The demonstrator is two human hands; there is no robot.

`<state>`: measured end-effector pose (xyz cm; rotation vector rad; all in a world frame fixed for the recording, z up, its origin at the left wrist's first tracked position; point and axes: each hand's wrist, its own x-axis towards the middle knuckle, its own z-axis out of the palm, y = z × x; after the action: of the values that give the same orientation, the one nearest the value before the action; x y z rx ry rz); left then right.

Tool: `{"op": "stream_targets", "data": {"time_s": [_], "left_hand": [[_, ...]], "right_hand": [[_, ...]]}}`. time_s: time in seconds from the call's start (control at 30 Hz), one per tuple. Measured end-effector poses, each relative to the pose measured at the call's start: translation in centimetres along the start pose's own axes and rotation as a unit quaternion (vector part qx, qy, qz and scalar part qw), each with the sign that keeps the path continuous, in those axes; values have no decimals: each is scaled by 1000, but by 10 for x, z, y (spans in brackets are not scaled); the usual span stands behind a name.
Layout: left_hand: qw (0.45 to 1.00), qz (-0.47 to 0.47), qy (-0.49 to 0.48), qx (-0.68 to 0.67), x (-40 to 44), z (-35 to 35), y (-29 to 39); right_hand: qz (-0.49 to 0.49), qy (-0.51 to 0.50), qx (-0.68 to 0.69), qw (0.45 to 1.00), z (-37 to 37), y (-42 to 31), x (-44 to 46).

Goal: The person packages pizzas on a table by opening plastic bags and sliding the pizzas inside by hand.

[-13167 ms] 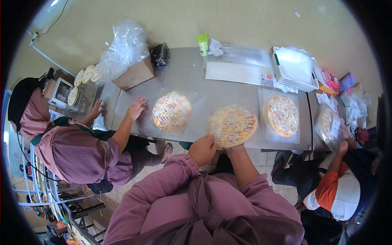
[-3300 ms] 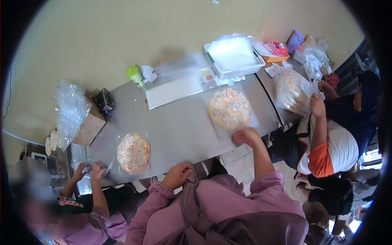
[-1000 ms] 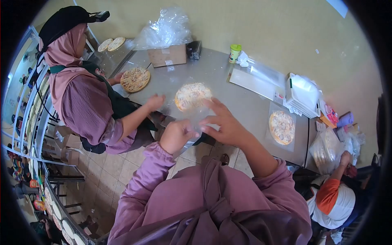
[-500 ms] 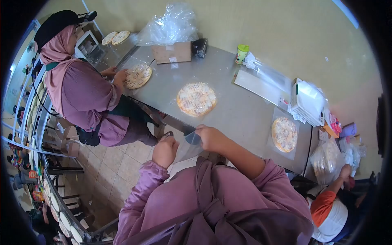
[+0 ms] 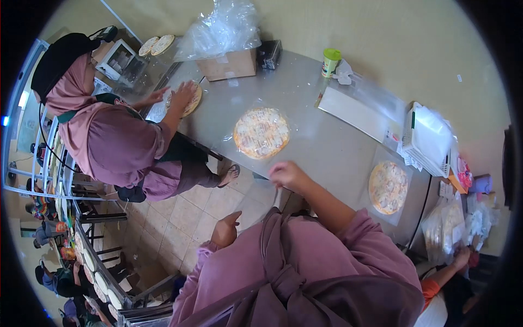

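Observation:
A clear plastic bag (image 5: 254,203) hangs between my hands, in front of my body and over the floor. My left hand (image 5: 225,230) is at the bag's left side, fingers mostly curled, pinching its edge. My right hand (image 5: 290,176) grips the other side near the table's front edge, fingertips pressed together. Just beyond my right hand, a pizza (image 5: 262,133) in clear wrap lies on the metal table (image 5: 321,147). Another pizza (image 5: 388,187) rests on a clear plastic sheet to the right.
A co-worker (image 5: 114,125) at the left has both hands by a pizza (image 5: 192,99). Along the wall are a cardboard box (image 5: 226,65) with plastic bags, a green cup (image 5: 330,62), a flat metal piece (image 5: 354,111) and a white basket (image 5: 427,136). Another person's arm (image 5: 449,270) reaches in at lower right.
My hands have moved farther apart, spreading the bag between them; the left went lower, the right slightly rightward. The co-worker's hand has moved onto the left pizza. The view has shifted a little.

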<state>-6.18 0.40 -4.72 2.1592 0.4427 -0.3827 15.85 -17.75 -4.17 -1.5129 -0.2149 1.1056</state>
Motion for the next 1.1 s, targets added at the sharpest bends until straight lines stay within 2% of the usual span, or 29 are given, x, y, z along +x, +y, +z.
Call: {"op": "stream_targets", "data": {"time_s": [0.03, 0.07, 0.1, 0.13, 0.17, 0.23, 0.3, 0.43, 0.47, 0.53, 0.57, 0.63, 0.67, 0.7, 0.73, 0.83, 0.93, 1.1], "left_hand": [[1000, -3, 0, 1, -3, 4, 0], [999, -6, 49, 10, -7, 8, 0], [995, -8, 99, 20, -10, 11, -2], [995, -11, 99, 23, -12, 14, -6], [991, 1, 126, 37, -14, 15, -12], [987, 13, 152, 53, -17, 12, -6], [985, -37, 155, 72, -24, 10, 1], [981, -70, 179, 38, -35, 13, -5], [979, -72, 188, 27, -38, 13, -8], [977, -73, 201, 15, -42, 8, -5], [975, -78, 208, 2, -46, 3, -3], [973, -83, 215, -8, -53, -7, 2], [970, -87, 219, -66, -54, -13, 3], [963, -90, 222, -123, -56, -19, 3], [964, -88, 220, -120, -57, -28, 5], [950, -93, 203, -216, -63, -53, 19], [939, -67, 231, -244, -65, -77, 25], [927, -20, 212, -308, -62, -118, 41]], "right_hand": [[4, 90, 136, 987, -11, 13, 14], [5, 87, 138, 987, -25, 32, 35], [1, 145, 231, 962, -38, 54, 60], [-3, 200, 322, 925, -46, 64, 76], [-1, 197, 324, 925, -45, 58, 80], [77, 255, 386, 883, -38, 41, 89], [99, 248, 387, 883, -38, 36, 106], [134, 262, 338, 894, -33, 24, 117], [132, 259, 336, 896, -30, 19, 117], [10, 233, 401, 886, -22, 18, 120], [10, 231, 400, 887, -19, 19, 126], [-91, 217, 452, 860, -15, 30, 146], [-92, 218, 454, 859, -16, 32, 152], [-94, 179, 514, 833, -16, 30, 156], [-96, 141, 572, 803, -17, 29, 158], [-105, 133, 540, 825, -15, 29, 159], [-134, 99, 540, 825, -15, 28, 154], [-168, 31, 566, 807, -29, 32, 137]]}}
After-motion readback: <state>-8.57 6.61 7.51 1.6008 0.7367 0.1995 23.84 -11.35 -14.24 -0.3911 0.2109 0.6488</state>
